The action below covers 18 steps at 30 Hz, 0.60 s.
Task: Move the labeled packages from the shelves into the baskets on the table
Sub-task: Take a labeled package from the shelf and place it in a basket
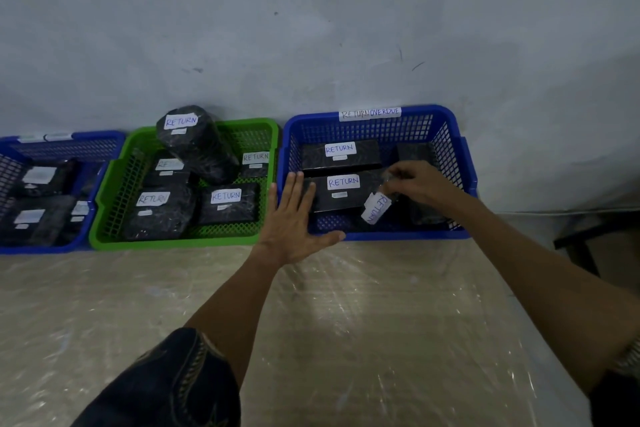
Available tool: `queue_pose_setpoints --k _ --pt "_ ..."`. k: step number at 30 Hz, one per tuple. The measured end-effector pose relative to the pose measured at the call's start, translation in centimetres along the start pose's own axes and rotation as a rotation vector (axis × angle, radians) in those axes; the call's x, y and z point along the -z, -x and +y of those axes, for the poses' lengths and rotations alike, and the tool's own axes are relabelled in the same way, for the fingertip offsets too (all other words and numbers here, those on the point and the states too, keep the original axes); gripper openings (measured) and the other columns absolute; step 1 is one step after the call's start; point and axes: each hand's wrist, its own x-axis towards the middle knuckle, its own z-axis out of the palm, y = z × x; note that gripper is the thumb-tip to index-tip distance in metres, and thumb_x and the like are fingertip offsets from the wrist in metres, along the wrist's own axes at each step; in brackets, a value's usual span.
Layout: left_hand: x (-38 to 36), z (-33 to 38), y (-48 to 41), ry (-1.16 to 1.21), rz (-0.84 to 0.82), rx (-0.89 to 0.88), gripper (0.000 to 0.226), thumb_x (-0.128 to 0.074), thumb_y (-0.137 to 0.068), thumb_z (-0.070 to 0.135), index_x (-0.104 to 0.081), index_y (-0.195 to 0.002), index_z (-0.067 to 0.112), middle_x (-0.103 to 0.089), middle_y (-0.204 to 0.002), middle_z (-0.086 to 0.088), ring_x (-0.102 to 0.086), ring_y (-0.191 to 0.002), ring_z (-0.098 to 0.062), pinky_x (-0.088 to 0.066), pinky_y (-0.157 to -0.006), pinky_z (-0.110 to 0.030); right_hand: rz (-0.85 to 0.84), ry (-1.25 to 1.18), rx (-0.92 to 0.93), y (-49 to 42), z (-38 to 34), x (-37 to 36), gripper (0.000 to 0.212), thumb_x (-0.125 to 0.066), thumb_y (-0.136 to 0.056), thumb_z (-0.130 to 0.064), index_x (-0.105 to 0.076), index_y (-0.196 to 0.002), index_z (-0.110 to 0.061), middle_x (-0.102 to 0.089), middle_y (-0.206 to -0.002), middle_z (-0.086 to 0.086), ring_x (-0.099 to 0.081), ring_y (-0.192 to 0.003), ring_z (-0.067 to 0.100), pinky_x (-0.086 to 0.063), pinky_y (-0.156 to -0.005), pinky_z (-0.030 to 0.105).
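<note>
Three baskets stand in a row against the wall. The right blue basket (374,121), tagged "RETURN OVERDUE", holds several black packages with white "RETURN" labels. My right hand (419,184) reaches into it and grips a small black package (375,208) whose label is tilted sideways, next to a larger labeled package (343,191). My left hand (294,218) lies flat with straight fingers over the basket's front left corner. The green basket (114,184) in the middle holds several black "RETURN" packages, one bulky package (197,142) piled on top.
A second blue basket (52,146) at the far left holds more black labeled packages. The table (346,322) is covered in clear plastic film. A grey wall rises right behind the baskets. A dark stand (581,239) shows past the table's right edge.
</note>
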Motion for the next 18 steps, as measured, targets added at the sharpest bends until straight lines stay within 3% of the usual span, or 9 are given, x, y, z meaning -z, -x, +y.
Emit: queue_pose_setpoints --k 2,7,11,13,15,18 --pt "0.0 0.0 0.0 -0.005 -0.007 0.001 0.129 -0.001 -0.057 0.097 -0.002 -0.154 0.013 0.019 -0.159 -0.009 0.028 -0.144 -0.018 0.028 -0.111 -0.042 -0.013 0.071 0.083 -0.3 -1.3 0.5 0.020 -0.064 -0.086 -0.020 -0.067 -0.105 -0.015 -0.067 -0.095 -0.003 -0.064 -0.092 0.017 -0.053 -0.084 0.033" --pt "0.1 0.1 -0.1 -0.012 -0.023 0.001 0.130 0.002 -0.056 0.097 -0.004 -0.154 0.012 0.017 -0.160 -0.010 0.026 -0.144 -0.019 0.022 -0.114 -0.048 -0.245 0.534 0.249 -1.4 -6.0 -0.2 0.033 -0.061 -0.087 -0.031 -0.064 -0.120 -0.030 -0.048 -0.098 -0.016 -0.049 -0.099 0.007 -0.038 -0.084 0.024" --pt "0.1 0.1 -0.2 -0.006 -0.009 -0.006 0.130 0.000 -0.057 0.097 -0.006 -0.154 0.010 0.015 -0.160 -0.010 0.025 -0.145 -0.018 0.028 -0.111 -0.044 -0.485 0.809 0.283 -2.6 -6.9 -4.1 0.049 -0.063 -0.083 -0.036 -0.055 -0.131 -0.033 -0.056 -0.112 -0.006 -0.052 -0.102 0.011 -0.043 -0.084 0.027" --pt "0.1 0.1 -0.2 -0.005 -0.006 -0.003 0.130 -0.005 -0.058 0.097 -0.005 -0.153 0.009 0.014 -0.160 -0.009 0.024 -0.145 -0.018 0.031 -0.109 -0.041 -0.500 0.823 0.315 -3.1 -6.3 -5.8 0.059 -0.066 -0.081 -0.034 -0.048 -0.137 -0.032 -0.056 -0.121 -0.004 -0.052 -0.101 0.011 -0.041 -0.077 0.025" --pt "0.1 0.0 -0.2 -0.009 0.001 -0.001 0.129 -0.010 -0.060 0.096 -0.005 -0.153 0.008 0.013 -0.161 -0.009 0.023 -0.146 -0.018 0.031 -0.109 -0.041 -0.484 0.780 0.329 -3.1 -5.6 -6.9 0.065 -0.066 -0.082 -0.028 -0.041 -0.142 -0.029 -0.057 -0.115 -0.002 -0.048 -0.092 0.010 -0.038 -0.067 0.023" --pt "-0.1 0.0 -0.2 -0.022 0.011 -0.001 0.129 -0.008 -0.059 0.096 -0.005 -0.154 0.008 0.010 -0.161 -0.009 0.020 -0.147 -0.018 0.027 -0.111 -0.044 -0.433 0.759 0.275 -2.6 -4.0 -7.3 0.051 -0.062 -0.086 -0.018 -0.046 -0.134 -0.021 -0.061 -0.112 0.003 -0.053 -0.091 0.014 -0.044 -0.069 0.029"
